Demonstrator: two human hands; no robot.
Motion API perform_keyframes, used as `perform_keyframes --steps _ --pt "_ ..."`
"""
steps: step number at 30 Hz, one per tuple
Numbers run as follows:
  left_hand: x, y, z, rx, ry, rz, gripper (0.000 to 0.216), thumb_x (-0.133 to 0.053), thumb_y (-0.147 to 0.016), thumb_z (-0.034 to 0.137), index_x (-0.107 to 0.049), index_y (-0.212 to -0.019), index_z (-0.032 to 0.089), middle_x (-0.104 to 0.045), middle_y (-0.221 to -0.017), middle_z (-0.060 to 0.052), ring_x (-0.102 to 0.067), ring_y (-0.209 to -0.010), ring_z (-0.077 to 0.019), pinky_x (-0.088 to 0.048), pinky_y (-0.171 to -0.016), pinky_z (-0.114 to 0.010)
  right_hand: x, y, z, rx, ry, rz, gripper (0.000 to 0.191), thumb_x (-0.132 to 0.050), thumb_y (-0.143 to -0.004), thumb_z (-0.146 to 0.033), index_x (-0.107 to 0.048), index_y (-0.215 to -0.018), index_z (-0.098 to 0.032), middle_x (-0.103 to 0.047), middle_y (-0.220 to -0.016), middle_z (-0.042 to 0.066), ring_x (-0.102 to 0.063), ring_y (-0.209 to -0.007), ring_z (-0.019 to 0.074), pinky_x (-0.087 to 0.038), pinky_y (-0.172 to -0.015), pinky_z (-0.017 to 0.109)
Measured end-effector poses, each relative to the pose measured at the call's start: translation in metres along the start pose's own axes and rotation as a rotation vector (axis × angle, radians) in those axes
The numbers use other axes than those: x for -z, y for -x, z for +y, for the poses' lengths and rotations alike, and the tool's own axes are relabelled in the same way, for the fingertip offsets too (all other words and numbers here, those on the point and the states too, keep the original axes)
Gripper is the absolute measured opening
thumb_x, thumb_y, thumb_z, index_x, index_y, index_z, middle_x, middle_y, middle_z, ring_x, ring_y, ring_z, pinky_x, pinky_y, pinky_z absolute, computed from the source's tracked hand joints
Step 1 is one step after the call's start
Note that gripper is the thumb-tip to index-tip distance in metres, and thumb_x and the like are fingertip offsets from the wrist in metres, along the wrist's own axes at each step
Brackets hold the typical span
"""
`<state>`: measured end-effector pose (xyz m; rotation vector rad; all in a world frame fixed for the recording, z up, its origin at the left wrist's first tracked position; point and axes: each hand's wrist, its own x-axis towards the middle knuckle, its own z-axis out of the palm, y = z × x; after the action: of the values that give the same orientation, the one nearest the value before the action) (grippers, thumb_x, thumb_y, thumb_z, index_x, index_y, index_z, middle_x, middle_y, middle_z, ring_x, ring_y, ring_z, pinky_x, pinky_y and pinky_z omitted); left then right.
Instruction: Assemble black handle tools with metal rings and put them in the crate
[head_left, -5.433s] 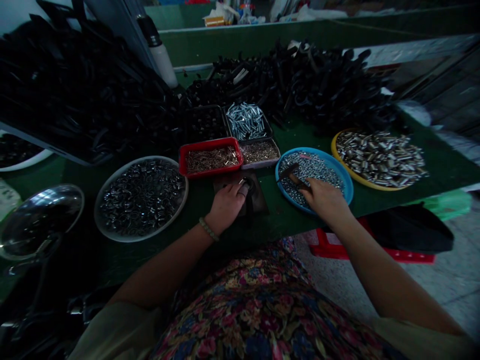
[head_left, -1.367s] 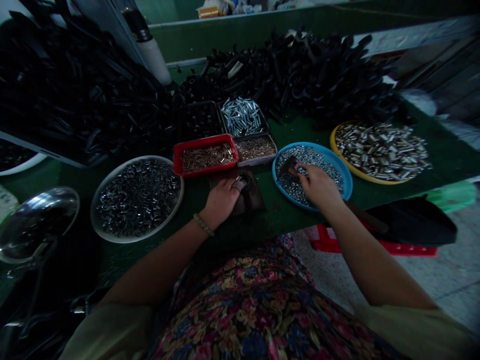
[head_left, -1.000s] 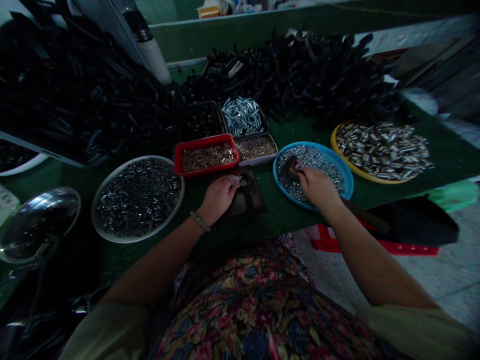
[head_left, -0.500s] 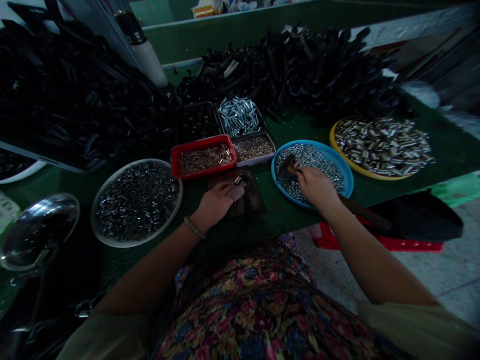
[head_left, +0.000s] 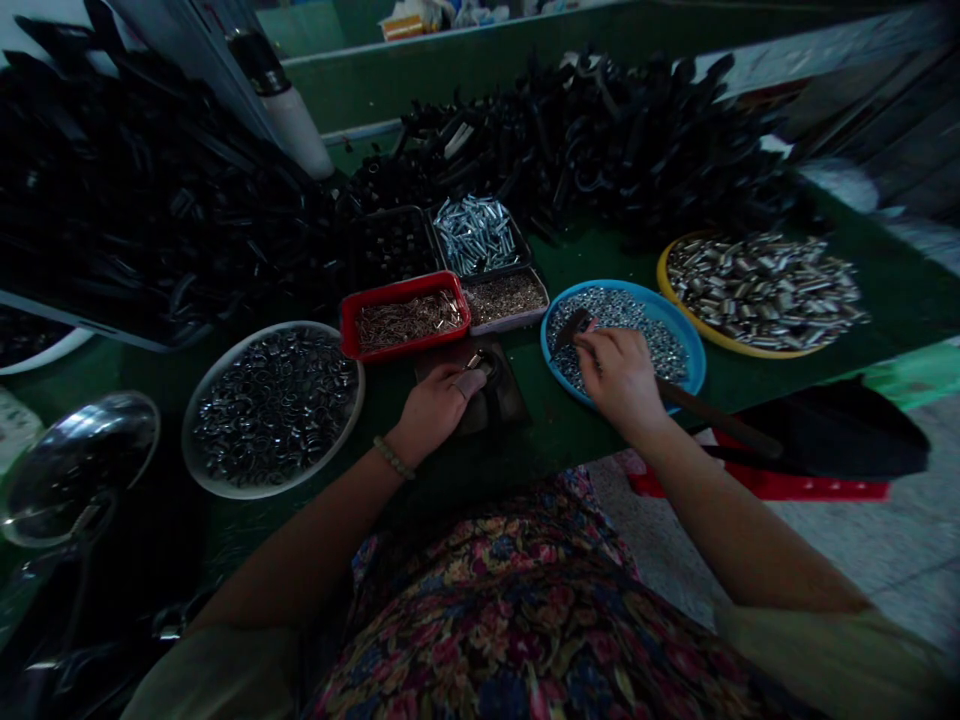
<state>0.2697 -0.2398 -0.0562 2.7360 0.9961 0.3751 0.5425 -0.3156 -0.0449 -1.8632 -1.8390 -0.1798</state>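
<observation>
Steel bowl [head_left: 79, 465]: polished, domed, far left on the green tabletop [head_left: 600, 255]. Round dish [head_left: 274, 408]: dark metal rings, heaped. Red tray [head_left: 405, 316]: thin brownish pins. Left hand [head_left: 435, 410]: fingers curled, pinning a small part [head_left: 480, 362] on a dark block [head_left: 487, 395]; best kept pressed flat and steady. Right hand [head_left: 619, 375]: closed round a hammer [head_left: 574, 328], head over the blue dish [head_left: 622, 335] of bright nuts; short, square taps suit. Yellow dish [head_left: 761, 290]: shiny sleeves.
</observation>
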Motion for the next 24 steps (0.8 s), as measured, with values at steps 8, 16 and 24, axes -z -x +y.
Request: perform_keyframes --steps 8,16,24 --pt "0.0 0.002 0.001 0.156 0.281 0.178 0.022 -0.038 -0.096 0.021 -0.055 -0.109 0.017 -0.063 -0.104 -0.007 -0.06 -0.096 -0.0181 -0.048 -0.088 -0.031 -0.037 -0.038 -0.09 0.158 -0.363 -0.436 0.011 -0.058 -0.088 -0.02 -0.065 -0.094 -0.014 -0.062 -0.094 0.009 -0.057 -0.093 0.0207 -0.044 -0.086 0.033" --pt "-0.002 0.002 -0.001 0.208 0.312 0.213 0.021 -0.04 -0.096 0.021 -0.055 -0.109 0.017 -0.059 -0.107 -0.009 -0.057 -0.1 -0.0195 -0.047 -0.09 -0.032 -0.042 -0.06 -0.087 0.075 -0.301 -0.655 0.01 -0.056 -0.086 -0.016 -0.066 -0.086 -0.014 -0.064 -0.092 0.008 -0.059 -0.087 0.0187 -0.042 -0.078 0.029" --pt "0.006 -0.004 0.003 0.18 0.284 0.154 0.024 -0.041 -0.096 0.026 -0.058 -0.111 0.019 -0.06 -0.111 -0.007 -0.059 -0.1 -0.0182 -0.048 -0.089 -0.029 -0.048 -0.053 -0.09 0.081 -0.153 -0.557 0.017 -0.043 -0.094 -0.017 -0.059 -0.093 -0.013 -0.061 -0.097 0.012 -0.056 -0.092 0.021 -0.041 -0.083 0.031"
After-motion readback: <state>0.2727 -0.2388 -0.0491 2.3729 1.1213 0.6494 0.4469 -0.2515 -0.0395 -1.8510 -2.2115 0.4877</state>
